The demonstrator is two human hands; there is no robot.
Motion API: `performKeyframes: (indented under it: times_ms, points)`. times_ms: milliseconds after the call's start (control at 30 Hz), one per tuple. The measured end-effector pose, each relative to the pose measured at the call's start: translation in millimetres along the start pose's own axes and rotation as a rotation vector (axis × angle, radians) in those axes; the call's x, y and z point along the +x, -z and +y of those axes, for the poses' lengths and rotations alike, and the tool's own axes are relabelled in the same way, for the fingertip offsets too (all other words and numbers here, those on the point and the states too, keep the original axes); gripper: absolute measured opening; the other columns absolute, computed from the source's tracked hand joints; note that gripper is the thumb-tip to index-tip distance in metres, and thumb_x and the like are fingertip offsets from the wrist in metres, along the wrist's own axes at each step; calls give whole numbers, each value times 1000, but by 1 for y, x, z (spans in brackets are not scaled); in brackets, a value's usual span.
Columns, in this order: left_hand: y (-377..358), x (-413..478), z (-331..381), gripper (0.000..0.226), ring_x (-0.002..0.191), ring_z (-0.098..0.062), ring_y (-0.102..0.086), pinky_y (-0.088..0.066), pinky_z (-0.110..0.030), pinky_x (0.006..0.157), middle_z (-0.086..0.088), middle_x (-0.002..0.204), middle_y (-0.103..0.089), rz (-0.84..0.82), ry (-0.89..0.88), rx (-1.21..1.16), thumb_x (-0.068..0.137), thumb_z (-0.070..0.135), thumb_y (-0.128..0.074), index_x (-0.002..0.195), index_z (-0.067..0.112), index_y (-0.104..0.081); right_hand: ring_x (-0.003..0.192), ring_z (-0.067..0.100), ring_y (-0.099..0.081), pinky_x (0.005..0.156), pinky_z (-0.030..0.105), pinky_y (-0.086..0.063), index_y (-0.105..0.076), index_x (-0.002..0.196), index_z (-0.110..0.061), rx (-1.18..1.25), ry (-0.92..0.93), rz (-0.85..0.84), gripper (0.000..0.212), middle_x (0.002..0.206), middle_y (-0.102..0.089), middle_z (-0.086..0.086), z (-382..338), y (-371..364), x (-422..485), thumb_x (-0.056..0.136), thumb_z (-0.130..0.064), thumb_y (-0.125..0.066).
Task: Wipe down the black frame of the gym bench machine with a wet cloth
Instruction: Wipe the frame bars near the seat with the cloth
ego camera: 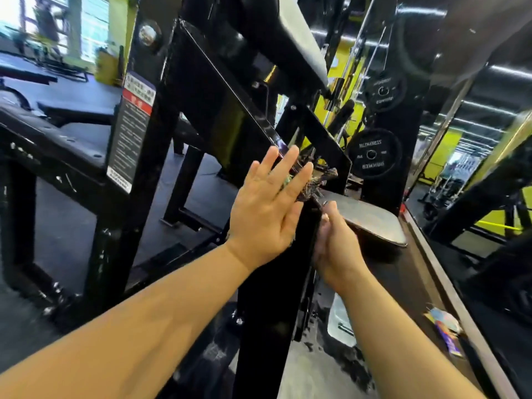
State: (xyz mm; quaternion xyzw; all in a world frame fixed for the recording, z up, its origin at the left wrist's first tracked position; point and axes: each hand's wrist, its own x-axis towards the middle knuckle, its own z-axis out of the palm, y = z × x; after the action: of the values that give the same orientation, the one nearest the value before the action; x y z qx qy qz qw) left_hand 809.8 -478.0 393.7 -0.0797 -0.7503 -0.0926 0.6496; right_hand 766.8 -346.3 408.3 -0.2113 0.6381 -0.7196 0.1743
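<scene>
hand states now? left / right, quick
Left hand: open, straight fingers pressing a dark frayed cloth against the black metal frame upright.
Right hand: behind the upright; grip cannot be told.

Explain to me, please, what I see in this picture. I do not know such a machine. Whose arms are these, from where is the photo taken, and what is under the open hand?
There is one picture, taken by a camera on a person's head, looking forward and down, so the two bare arms are that person's own. The place is a gym. The black metal beams are the frame of a bench machine.

The left hand lies flat with straight fingers, pressing a dark, frayed cloth against the frame. The right hand is on the other side of the same post; its grip is partly hidden.

Behind them sits a flat grey pad, and further back black weight plates hang on a stand.
</scene>
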Motion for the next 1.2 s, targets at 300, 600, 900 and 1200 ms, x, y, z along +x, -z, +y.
performKeyframes:
  times_ms: [300,600,900,1200]
  points:
    - [-25,-88,44,54,146,-22,0,-3,-41,118,-3,157,-9,-38,176,64,101,35,-20,151,23,-3,96,10,-69,89,26,-51,-71,104,-22,-93,1,135,48,99,-74,-4,31,-3,-19,99,-53,-34]
    - [-23,-55,46,52,144,-35,-2,-10,-51,117,-23,154,-10,130,440,-83,102,31,-18,148,6,-13,46,-7,-56,49,13,-41,-64,68,-29,-13,-56,13,55,49,-58,-18,62,18,-21,101,-51,-26]
    - [-55,-200,100,53,145,-17,6,-4,-39,120,7,157,6,97,748,-136,101,44,-13,149,30,4,93,11,-61,88,31,-48,-63,111,-22,-39,-106,4,50,108,-66,-4,86,17,-27,99,-56,-29]
    - [-46,-151,94,45,141,-1,10,1,-22,116,25,144,3,269,1111,-231,96,37,-17,137,34,1,96,10,-67,86,28,-50,-68,93,-26,56,-97,-132,44,96,-73,-6,89,32,-32,99,-54,-34]
